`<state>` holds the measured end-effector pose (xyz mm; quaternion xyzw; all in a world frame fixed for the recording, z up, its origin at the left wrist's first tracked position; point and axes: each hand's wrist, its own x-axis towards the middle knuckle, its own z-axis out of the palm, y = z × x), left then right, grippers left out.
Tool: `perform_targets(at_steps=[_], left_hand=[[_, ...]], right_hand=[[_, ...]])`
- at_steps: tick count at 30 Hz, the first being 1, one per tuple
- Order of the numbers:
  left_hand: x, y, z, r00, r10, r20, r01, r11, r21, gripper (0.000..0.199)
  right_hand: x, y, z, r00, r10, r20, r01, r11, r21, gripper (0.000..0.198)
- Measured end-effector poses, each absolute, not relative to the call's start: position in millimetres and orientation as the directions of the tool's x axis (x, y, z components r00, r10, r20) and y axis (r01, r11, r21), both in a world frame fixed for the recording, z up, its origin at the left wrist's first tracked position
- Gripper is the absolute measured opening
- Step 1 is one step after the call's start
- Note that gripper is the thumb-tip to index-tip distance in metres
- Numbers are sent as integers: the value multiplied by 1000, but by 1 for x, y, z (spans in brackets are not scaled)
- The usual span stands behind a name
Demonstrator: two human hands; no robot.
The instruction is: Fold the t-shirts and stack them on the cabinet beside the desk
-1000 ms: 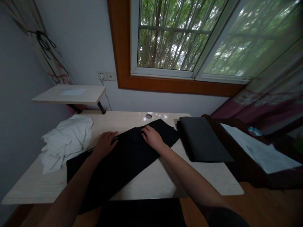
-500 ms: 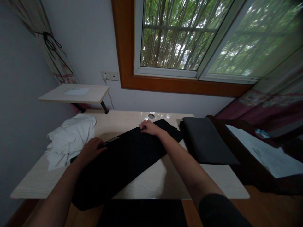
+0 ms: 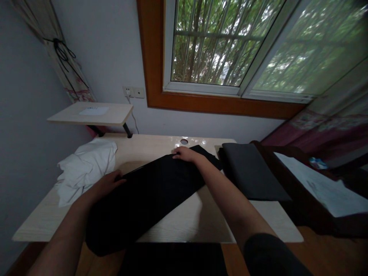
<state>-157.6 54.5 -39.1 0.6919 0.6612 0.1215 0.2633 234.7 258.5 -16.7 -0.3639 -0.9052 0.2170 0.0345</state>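
Observation:
A long black garment (image 3: 152,188), shaped like trousers folded lengthwise, lies slantwise over the desk. Its wide near-left end hangs past the desk's front edge; the far-right end is narrower. My left hand (image 3: 110,182) is closed on the garment's far edge towards the left, fingertips partly hidden in the dark cloth. Farther right along that same edge, my right hand (image 3: 184,154) pinches the cloth between thumb and fingers. Between the two hands the edge runs nearly straight.
A crumpled white cloth (image 3: 87,168) lies on the desk (image 3: 184,230) at the left, below a small raised shelf (image 3: 115,115). Folded dark grey fabric (image 3: 253,168) rests at the right. Beyond it, a white sheet (image 3: 322,184) lies on a dark brown surface.
The narrow gap at the garment's far edge between my hands has closed, and the edge is straighter. My left hand has shifted slightly left, my right hand slightly right.

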Motion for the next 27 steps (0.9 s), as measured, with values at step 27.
perform_targets(at_steps=[27], left_hand=[[-160, 62, -43, -77, 995, -68, 996, 79, 35, 30]], right_hand=[[227, 238, -30, -485, 860, 159, 864, 500, -66, 29]])
